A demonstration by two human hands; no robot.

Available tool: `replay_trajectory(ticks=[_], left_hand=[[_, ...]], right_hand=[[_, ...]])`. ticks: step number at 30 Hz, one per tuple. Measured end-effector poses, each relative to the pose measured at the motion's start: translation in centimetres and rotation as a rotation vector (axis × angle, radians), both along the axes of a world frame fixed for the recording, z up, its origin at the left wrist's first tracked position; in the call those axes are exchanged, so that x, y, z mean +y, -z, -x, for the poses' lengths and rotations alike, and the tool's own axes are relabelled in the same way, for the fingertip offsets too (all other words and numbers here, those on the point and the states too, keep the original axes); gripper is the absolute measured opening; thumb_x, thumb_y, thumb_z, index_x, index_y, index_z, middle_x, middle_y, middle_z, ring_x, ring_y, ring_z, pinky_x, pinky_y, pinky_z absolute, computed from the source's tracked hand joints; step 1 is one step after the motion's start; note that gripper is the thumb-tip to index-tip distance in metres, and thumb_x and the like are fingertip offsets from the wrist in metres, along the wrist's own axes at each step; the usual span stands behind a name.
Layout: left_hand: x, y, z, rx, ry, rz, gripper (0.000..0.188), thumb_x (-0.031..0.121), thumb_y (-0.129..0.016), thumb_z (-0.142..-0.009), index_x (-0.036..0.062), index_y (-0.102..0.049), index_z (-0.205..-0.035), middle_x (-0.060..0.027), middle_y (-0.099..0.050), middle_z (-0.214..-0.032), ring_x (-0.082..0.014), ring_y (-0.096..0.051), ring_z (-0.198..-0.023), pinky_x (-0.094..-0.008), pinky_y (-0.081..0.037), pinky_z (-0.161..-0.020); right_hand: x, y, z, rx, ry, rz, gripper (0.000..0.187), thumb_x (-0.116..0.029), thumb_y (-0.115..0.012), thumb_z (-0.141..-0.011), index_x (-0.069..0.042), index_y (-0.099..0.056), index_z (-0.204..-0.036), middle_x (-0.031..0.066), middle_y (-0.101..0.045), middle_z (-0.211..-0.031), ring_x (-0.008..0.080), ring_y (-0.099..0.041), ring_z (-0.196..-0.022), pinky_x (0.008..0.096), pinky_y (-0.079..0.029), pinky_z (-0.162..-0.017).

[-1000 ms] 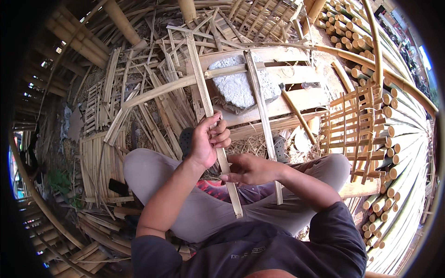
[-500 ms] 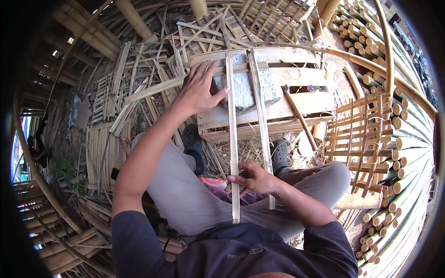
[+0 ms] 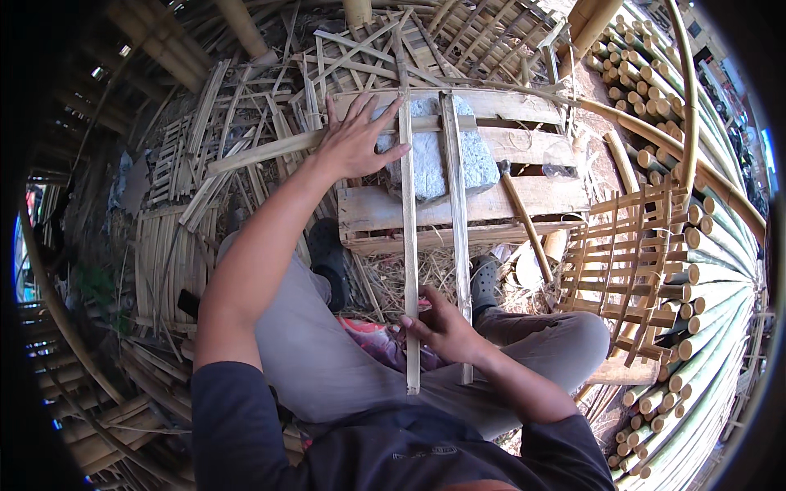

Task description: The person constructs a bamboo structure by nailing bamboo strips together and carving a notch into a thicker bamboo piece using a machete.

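Observation:
Two long split bamboo strips run toward me: the left strip [image 3: 411, 245] and the right strip [image 3: 458, 229]. Their far ends cross a third strip [image 3: 266, 154] lying sideways over a grey stone block [image 3: 430, 176]. My left hand [image 3: 356, 139] has its fingers spread, palm down over the crosswise strip, thumb and forefinger reaching to the left strip's far end. Near my lap, my right hand [image 3: 442, 329] pinches the near part of the left strip, thumb on top and fingers partly hidden beneath. The right strip's near end lies by my right wrist.
The stone rests on a slatted wooden platform [image 3: 377, 209]. A wooden-handled tool with a dark head, like a hammer [image 3: 526, 221], leans at its right. A bamboo lattice [image 3: 618, 262] and stacked bamboo poles [image 3: 720, 311] stand right; loose strips [image 3: 168, 254] lie left.
My left hand's fingers have spread and lifted more around the crossing. My right hand keeps its pinch on the left strip. The whole view has shifted slightly.

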State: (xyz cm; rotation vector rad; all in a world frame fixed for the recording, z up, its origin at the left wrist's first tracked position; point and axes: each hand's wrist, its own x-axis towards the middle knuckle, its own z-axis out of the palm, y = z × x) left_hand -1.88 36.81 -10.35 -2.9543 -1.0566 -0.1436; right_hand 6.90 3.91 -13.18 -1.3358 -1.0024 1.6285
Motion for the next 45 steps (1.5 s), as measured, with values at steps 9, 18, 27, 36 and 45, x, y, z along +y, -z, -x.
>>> replay_trajectory(ticks=[9, 18, 27, 36, 45], left_hand=[[0.3, 0.3, -0.1, 0.024, 0.015, -0.069, 0.095, 0.084, -0.042, -0.084, 0.0331, -0.018, -0.161, -0.0219, -0.028, -0.161, -0.0375, -0.020, -0.152, -0.0732, 0.005, -0.116], [0.3, 0.4, 0.0, -0.045, 0.056, -0.126, 0.093, 0.086, -0.042, -0.083, 0.0345, -0.024, -0.159, -0.0207, -0.033, -0.159, -0.0380, -0.025, -0.150, -0.0756, 0.007, -0.114], [0.2, 1.7, -0.4, -0.043, 0.030, -0.101, 0.093, 0.087, -0.036, -0.084, 0.0353, -0.022, -0.159, -0.0194, -0.033, -0.159, -0.0381, -0.028, -0.149, -0.0739, 0.006, -0.116], [0.5, 1.6, -0.5, -0.016, 0.009, 0.046, 0.090, 0.087, -0.033, -0.084, 0.0408, -0.015, -0.159, -0.0195, -0.029, -0.161, -0.0401, -0.031, -0.147, -0.0711, 0.007, -0.118], [0.7, 2.6, -0.4, -0.085, 0.010, 0.062, 0.092, 0.088, -0.035, -0.084, 0.0412, -0.011, -0.160, -0.0214, -0.029, -0.160, -0.0421, -0.034, -0.145, -0.0710, 0.004, -0.118]], right_hand=[[-0.8, -0.2, 0.2, -0.053, -0.025, 0.025, 0.077, -0.015, -0.064, -0.100, 0.001, -0.011, -0.154, 0.0251, -0.067, -0.113, 0.0232, -0.066, -0.109, 0.0342, -0.056, -0.087], [-0.5, -0.7, -0.4, -0.089, -0.080, -0.051, 0.098, -0.009, -0.063, -0.098, -0.010, 0.013, -0.159, 0.0186, -0.071, -0.103, 0.0208, -0.069, -0.094, 0.0333, -0.053, -0.086], [-0.3, -0.3, 0.0, -0.165, -0.097, -0.043, 0.101, 0.004, -0.060, -0.096, -0.020, 0.014, -0.160, 0.0161, -0.070, -0.107, 0.0180, -0.069, -0.093, 0.0330, -0.055, -0.082], [-0.2, -0.4, -0.2, -0.226, -0.105, -0.026, 0.102, 0.007, -0.061, -0.095, -0.022, 0.012, -0.161, 0.0154, -0.071, -0.106, 0.0177, -0.069, -0.093, 0.0344, -0.057, -0.082], [0.0, -0.6, -0.1, -0.211, -0.107, -0.006, 0.102, 0.006, -0.060, -0.095, -0.022, 0.012, -0.161, 0.0165, -0.071, -0.108, 0.0177, -0.068, -0.096, 0.0353, -0.057, -0.084]])
